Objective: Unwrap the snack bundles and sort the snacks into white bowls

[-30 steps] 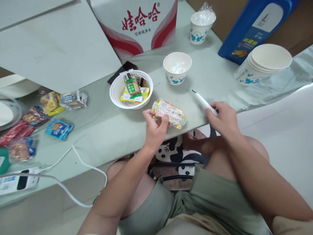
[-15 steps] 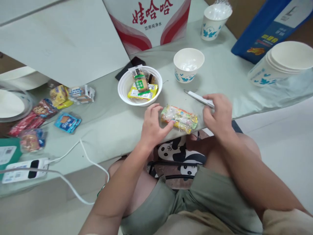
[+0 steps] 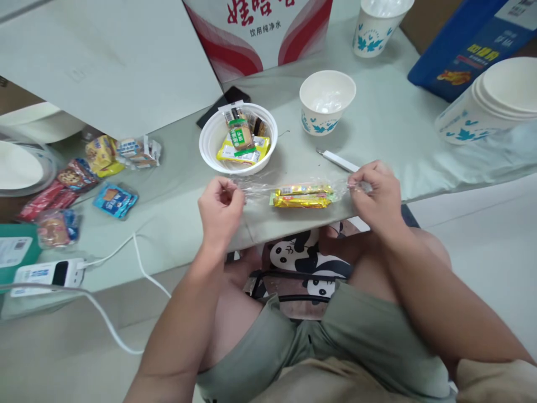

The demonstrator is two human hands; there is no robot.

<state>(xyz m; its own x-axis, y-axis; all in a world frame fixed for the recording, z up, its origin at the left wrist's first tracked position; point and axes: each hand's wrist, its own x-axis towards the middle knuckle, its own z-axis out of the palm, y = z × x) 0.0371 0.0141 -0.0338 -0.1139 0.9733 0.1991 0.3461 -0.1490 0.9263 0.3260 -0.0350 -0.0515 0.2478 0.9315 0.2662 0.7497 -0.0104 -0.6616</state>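
Between my hands stretches a sheet of clear plastic film (image 3: 257, 189), low over the front of the table. My left hand (image 3: 220, 211) pinches its left end with curled fingers. At the opposite end my right hand (image 3: 376, 197) grips the film, also with closed fingers. Several small yellow wrapped snack packs (image 3: 302, 197) lie side by side in the middle of the film; whether they are inside it or on top I cannot tell. Just behind my right hand lies a white-handled utility knife (image 3: 338, 160). A white bowl (image 3: 205, 146) with wrapped biscuits (image 3: 241, 137) stands behind my left hand.
Paper cups (image 3: 322, 115) with clear plastic inside stand at the back, and stacked cups (image 3: 461, 126) lean at the right. Snack packets (image 3: 115, 200) are scattered left, near a power strip (image 3: 47, 278) with cables. A white box (image 3: 289, 53) stands behind the bowl.
My left hand has moved left, from beside the packs to the film's end. Both hands have closed on the film, now drawn out sideways. The yellow packs lie straighter.
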